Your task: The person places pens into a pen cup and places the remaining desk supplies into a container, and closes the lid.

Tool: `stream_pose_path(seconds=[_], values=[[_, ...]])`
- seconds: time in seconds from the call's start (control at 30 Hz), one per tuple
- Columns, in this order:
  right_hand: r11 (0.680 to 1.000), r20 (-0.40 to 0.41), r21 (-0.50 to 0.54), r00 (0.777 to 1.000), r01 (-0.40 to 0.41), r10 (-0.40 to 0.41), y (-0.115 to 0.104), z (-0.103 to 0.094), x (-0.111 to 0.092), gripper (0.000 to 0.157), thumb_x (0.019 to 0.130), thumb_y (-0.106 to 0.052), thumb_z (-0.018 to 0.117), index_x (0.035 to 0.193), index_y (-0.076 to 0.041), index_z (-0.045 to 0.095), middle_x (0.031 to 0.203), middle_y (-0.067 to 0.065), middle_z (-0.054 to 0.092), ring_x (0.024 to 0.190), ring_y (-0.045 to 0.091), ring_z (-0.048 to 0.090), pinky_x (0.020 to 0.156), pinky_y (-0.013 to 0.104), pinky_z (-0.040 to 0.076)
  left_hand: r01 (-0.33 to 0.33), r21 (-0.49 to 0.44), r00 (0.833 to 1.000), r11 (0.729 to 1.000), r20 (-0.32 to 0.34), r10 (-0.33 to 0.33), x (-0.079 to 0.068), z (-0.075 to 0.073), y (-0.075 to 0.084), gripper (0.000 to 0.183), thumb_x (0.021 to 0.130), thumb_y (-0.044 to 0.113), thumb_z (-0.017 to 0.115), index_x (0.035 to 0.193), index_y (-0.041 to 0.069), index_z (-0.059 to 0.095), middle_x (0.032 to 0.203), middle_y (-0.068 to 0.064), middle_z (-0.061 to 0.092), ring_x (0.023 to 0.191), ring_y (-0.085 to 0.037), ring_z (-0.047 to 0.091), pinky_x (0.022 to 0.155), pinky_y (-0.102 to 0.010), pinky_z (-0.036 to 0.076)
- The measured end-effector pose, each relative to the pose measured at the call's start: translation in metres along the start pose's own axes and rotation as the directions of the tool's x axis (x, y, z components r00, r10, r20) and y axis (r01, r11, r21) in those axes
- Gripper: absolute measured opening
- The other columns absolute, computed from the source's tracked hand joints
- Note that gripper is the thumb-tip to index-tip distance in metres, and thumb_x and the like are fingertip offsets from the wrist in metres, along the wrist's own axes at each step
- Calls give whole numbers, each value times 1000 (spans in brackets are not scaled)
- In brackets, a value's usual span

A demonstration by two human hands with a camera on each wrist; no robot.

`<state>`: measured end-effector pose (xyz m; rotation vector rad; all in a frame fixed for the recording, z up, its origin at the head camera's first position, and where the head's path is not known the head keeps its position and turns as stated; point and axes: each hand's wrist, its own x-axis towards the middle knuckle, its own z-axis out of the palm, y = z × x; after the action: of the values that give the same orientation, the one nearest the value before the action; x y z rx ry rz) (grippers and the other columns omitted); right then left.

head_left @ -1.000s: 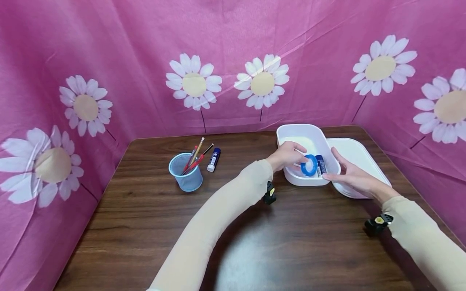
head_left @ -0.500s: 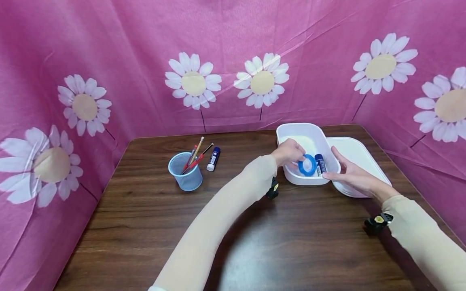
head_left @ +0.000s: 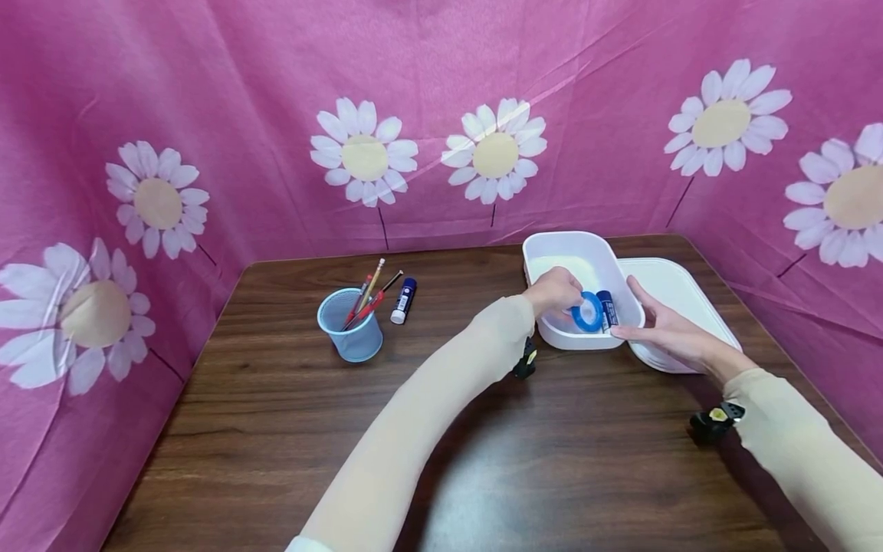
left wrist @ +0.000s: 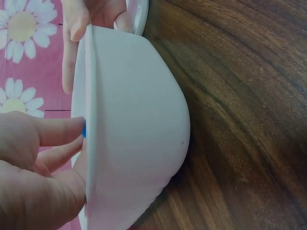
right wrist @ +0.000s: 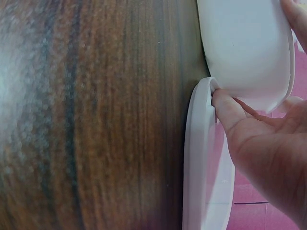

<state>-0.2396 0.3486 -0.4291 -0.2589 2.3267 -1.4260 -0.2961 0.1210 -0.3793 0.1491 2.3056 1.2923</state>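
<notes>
My left hand (head_left: 557, 291) reaches into a white plastic box (head_left: 581, 343) and pinches a blue roll of tape (head_left: 587, 326). In the left wrist view only a sliver of blue shows at the fingertips, above the box rim. Beside the tape, a dark blue glue stick (head_left: 608, 307) stands against the box's right wall. My right hand (head_left: 667, 330) holds the box at its near right corner, with the thumb at the rim. Its lower fingers are partly hidden behind the box in the right wrist view.
A white lid (head_left: 686, 295) lies to the right of the box, partly under my right hand. Farther left stand a light blue mesh cup (head_left: 357, 343) with pencils and red-handled scissors and, beside it, another glue stick (head_left: 404, 300). A pink flowered curtain borders the wooden table (head_left: 276, 445).
The left hand has shifted slightly right, its fingers closer together on the tape. The tape roll has moved a little left, then right toward the glue stick. The right hand has stayed put.
</notes>
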Motion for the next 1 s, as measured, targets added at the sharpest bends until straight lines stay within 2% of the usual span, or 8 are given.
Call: stream_pose_path(seconds=[0.33,0.67,0.87,1.0], values=[[1000,-5,-17,1000,-1,1,0,-1,0,108,98,-25,68,158,-31,-21,167,16,-13,149,49,1,114,75,5,-15,69,1000,998,4,15,3,3,0,13,95,-4,62,106,-2,69,100,-5,65,83,-16,66,62,-27,62],[1000,-6,9,1000,14,-14,-1,0,1,108,98,-22,68,158,-29,-21,168,15,-14,150,46,-3,115,73,3,-20,173,1000,985,7,19,3,5,1,10,102,4,55,100,3,64,85,-4,55,81,-16,65,63,-26,61],[1000,-9,5,1000,12,-12,-1,0,0,108,98,-23,69,159,-28,-21,168,16,-13,150,47,-2,115,74,3,7,165,1000,986,25,-12,4,3,3,12,103,8,53,109,3,61,89,-4,55,85,-17,64,67,-28,62],[1000,-10,-4,1000,7,-7,-1,0,0,108,98,-23,69,159,-28,-21,168,16,-13,150,48,-1,114,75,4,34,114,998,993,53,-41,5,3,1,21,102,11,54,122,3,59,100,-3,58,94,-17,63,78,-33,62]])
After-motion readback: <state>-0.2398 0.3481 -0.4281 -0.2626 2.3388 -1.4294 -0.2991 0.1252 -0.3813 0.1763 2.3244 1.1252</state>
